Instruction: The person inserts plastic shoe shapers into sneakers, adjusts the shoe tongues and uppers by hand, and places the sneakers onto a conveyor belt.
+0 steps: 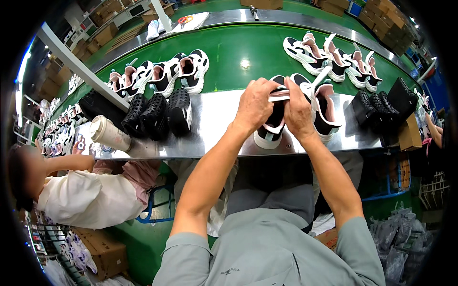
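A black and white sneaker with a pale lining (268, 138) stands on the metal bench, heel toward me. My left hand (256, 106) grips it at the upper left, fingers bent over the tongue area. From the other side my right hand (298, 112) closes on the same part, its thumb and fingers close to the left ones. My hands hide much of the shoe's front, and the exact grip is partly covered. Just right of my right hand a matching sneaker (326, 114) with a pink lining stands with its strap raised.
Similar sneakers stand on the green belt at left (193, 71) and right (305, 52). Black perforated shoe-shaped pieces (179, 112) line the bench on both sides. A beige cup (110, 133) is at the left, near a seated person (90, 198). Orange-handled scissors (185, 20) lie beyond the belt.
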The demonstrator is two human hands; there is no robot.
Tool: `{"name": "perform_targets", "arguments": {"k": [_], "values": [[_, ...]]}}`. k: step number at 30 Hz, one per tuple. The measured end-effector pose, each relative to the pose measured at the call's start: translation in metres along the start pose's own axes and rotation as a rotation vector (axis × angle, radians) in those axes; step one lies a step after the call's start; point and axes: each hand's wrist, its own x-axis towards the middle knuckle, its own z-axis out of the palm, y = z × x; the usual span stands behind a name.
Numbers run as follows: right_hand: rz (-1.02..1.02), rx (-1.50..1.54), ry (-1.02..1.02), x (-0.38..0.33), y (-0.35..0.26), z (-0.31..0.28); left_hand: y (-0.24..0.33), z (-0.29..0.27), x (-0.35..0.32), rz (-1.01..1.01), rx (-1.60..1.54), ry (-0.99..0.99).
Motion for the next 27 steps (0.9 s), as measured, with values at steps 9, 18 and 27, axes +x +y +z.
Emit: {"name": "perform_targets", "arguments": {"k": [9,18,27], "values": [[0.421,0.166,0.160,-0.015,-0.001,-0.002,-0.008,-0.001,-0.003,-0.221,-0.153,0.012],[0.498,0.122,0.212,-0.006,-0.003,0.002,0.033,0.000,0.005,0.402,0.299,-0.231],[0.544,0.360,0.433,-0.015,-0.001,0.014,0.034,0.001,-0.016,0.367,0.258,-0.344]]}}
